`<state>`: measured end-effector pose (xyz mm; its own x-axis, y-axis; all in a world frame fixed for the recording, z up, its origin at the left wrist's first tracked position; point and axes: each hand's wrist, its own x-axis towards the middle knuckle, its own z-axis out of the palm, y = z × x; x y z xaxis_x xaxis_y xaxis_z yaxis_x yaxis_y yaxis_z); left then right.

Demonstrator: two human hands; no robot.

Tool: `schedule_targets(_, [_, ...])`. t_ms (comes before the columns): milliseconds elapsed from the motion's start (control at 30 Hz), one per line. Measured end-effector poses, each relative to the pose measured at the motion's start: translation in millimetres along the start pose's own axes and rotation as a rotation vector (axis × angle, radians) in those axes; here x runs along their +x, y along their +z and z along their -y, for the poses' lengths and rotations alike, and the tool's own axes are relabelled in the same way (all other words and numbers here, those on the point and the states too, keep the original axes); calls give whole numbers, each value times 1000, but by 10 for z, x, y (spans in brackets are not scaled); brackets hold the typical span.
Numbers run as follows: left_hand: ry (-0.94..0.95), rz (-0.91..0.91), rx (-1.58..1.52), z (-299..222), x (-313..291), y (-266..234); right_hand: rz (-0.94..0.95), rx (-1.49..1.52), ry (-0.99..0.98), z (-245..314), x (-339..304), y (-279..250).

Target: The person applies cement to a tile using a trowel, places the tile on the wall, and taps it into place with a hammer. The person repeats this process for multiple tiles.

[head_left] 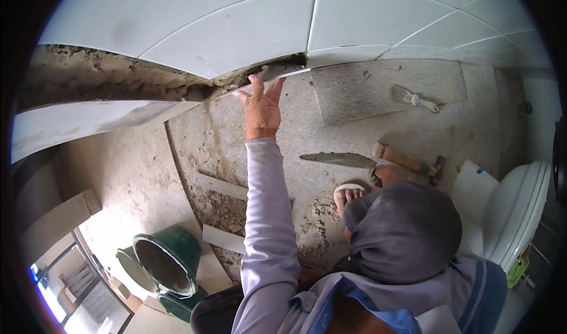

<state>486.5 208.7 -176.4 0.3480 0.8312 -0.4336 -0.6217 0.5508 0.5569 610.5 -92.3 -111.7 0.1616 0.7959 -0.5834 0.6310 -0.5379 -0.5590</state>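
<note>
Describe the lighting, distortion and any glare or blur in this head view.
Head view: strong fisheye bend, so the white wall tiles and their grout lines curve, with a black rim at the corners. Soft, even daylight falls on the concrete floor; the opening at lower left is overexposed. The raised hand and the trowel look sharp; there is mild sheen on the toilet.

Bathroom under renovation, probably home: white wall tiles (366,21), bare mortar (118,80), toilet (520,210), trowel (339,159) on floor.

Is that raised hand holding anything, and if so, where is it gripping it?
The left hand presses its fingertips against the lower edge of a narrow tile strip at the wall's bottom row. It is not a wrapped grip. The right hand is out of view.
</note>
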Motion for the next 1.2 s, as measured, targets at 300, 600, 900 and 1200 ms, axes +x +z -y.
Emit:
schedule_targets(300, [78, -28, 93, 41, 40, 125, 67, 87, 80, 752, -45, 372])
schedule_targets(600, [100, -71, 157, 90, 168, 56, 472, -349, -441, -146, 504, 193])
schedule_targets(900, [84, -54, 236, -19, 147, 129, 403, -261, -326, 71, 368, 140])
schedule_targets(1200, [108, -102, 259, -22, 148, 228, 336, -140, -205, 112, 336, -47])
